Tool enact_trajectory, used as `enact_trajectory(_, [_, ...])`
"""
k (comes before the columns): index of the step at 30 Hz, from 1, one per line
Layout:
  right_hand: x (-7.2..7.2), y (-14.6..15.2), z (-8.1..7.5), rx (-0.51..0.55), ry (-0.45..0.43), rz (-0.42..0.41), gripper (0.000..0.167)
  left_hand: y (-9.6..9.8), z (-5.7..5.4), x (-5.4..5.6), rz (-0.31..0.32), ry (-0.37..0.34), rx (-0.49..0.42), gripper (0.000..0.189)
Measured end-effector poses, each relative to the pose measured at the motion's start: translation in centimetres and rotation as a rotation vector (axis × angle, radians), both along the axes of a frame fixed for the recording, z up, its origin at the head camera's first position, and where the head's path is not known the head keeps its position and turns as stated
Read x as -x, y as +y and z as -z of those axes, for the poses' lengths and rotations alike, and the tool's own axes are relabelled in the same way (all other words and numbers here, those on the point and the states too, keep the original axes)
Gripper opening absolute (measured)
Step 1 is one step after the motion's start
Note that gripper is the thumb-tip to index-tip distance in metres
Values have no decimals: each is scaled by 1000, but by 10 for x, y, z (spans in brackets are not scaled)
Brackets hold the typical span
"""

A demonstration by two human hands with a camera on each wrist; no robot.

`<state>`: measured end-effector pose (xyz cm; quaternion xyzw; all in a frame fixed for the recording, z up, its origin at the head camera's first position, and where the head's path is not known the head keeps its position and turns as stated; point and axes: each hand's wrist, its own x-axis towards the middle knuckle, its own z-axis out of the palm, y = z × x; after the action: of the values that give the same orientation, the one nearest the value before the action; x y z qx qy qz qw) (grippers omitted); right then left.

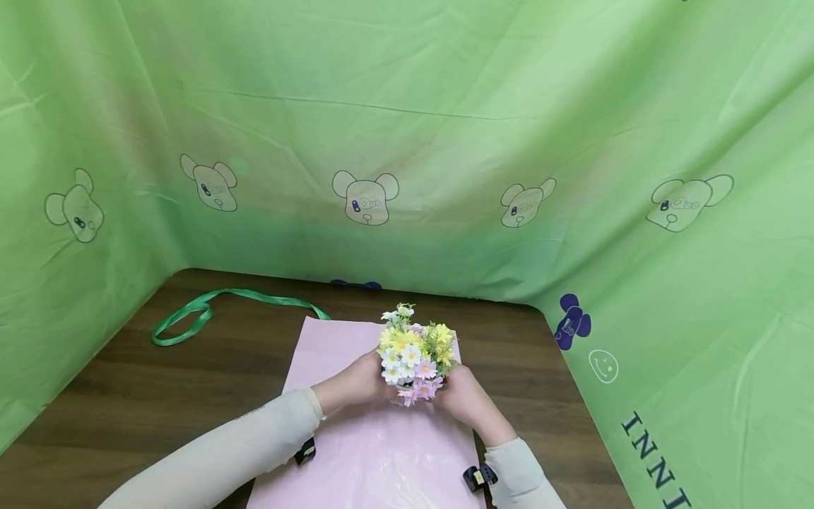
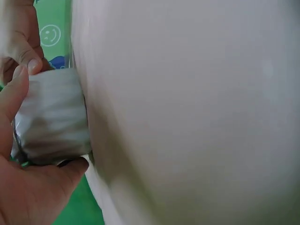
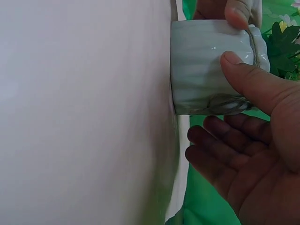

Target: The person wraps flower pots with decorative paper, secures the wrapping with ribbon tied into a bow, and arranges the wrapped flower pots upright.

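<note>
A small pot of artificial-looking flowers, yellow, white and pink, stands over the pink sheet. In the head view its blooms cover most of the pot. The right wrist view shows a white ceramic flower pot with twine tied round its rim and its base against the sheet. My left hand grips it from the left, thumb on the near side. From the right, my right hand holds it with the thumb pressed on the wall and the fingers curved round the other side. The pink sheet lies flat beneath both hands.
A loose green ribbon lies looped on the brown wooden table, its end reaching the sheet's back edge. Green cloth printed with bear faces encloses the table at the back and both sides.
</note>
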<state>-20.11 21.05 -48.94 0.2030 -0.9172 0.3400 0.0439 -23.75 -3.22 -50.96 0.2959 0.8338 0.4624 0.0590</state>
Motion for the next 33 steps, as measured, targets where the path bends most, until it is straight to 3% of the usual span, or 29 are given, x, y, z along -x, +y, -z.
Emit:
enact_trajectory(2, [0,1,0,-11,5,2,53,-9,-5,3,0,-35,61,114])
enact_trajectory(5, [0,2,-1,-18,11,6,55,-29,-19,10,-40,-30,222,123])
enact_trajectory(7, [0,1,-1,-24,21,6,56,-46,-30,13,-77,-18,355,117])
enact_trajectory(9, [-1,0,-2,-21,23,10,58,-61,-38,16,-109,38,496,105])
enact_trajectory(13, [-3,0,-2,-18,1,19,58,-88,-40,12,-120,100,692,84])
enact_trajectory(20, [-3,1,-5,-34,-9,17,59,-109,-35,-2,-95,103,758,61])
enact_trajectory(33, [-5,0,-4,-83,15,21,61,-107,-38,-7,-95,111,778,63])
